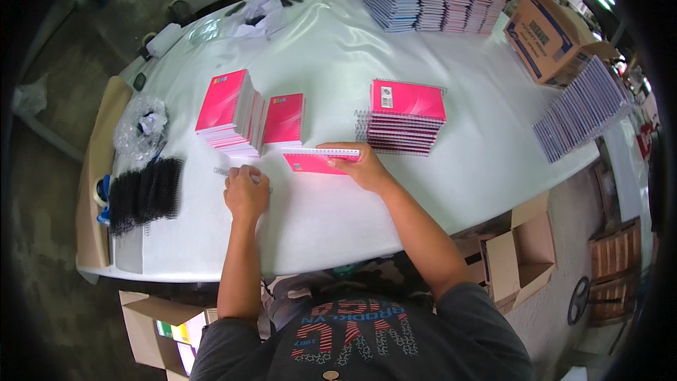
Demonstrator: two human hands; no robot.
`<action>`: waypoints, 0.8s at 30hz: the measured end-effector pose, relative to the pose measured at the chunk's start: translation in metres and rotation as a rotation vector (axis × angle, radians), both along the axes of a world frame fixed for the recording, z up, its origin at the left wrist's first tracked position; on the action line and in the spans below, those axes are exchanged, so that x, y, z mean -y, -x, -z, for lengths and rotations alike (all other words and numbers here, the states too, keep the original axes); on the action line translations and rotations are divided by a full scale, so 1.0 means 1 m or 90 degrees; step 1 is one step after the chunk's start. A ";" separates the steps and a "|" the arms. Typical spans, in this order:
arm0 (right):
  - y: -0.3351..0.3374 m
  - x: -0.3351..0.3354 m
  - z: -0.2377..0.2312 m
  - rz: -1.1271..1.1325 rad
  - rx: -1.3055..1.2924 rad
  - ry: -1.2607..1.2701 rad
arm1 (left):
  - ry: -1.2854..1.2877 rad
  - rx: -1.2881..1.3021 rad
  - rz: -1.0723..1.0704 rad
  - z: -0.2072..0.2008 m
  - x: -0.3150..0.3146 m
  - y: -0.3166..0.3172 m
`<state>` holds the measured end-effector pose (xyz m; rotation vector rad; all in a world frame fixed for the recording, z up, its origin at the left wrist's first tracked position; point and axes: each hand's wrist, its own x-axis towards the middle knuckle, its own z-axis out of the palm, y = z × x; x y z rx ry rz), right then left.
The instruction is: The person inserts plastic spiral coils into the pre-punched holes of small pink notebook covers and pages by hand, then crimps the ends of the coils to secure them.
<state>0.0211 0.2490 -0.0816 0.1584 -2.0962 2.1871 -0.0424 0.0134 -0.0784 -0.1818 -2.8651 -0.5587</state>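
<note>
In my right hand (363, 167) is a pink notebook (310, 162), gripped at its right end and tilted so its edge with a row of punched holes faces up. My left hand (247, 189) is just left of it, fingers closed on a thin spiral binding coil (223, 171) that sticks out to the left. Beyond my left hand stands a tall stack of unbound pink notebooks (224, 102), with a lower pink stack (285, 118) beside it. To the right of these, pink notebooks with coils in their edges (407, 116) are piled up.
Bundles of black binding coils (148, 194) and a crumpled plastic bag (141, 127) lie at the left. Stacked notebooks (451, 0) stand at the back right, near a cardboard box (546, 35) and a leaning row of spiral notebooks (582, 109). Open cartons (525, 254) sit below the table.
</note>
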 end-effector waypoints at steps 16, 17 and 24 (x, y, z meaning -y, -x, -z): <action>-0.002 -0.002 0.006 -0.036 -0.003 -0.070 | -0.831 -0.036 0.000 -0.022 0.017 -0.017; -0.002 -0.002 0.006 -0.026 -0.009 -0.056 | -0.884 -0.015 0.100 -0.028 0.006 -0.023; 0.005 0.002 0.007 0.020 -0.025 -0.050 | -0.508 0.168 0.359 -0.023 -0.012 0.020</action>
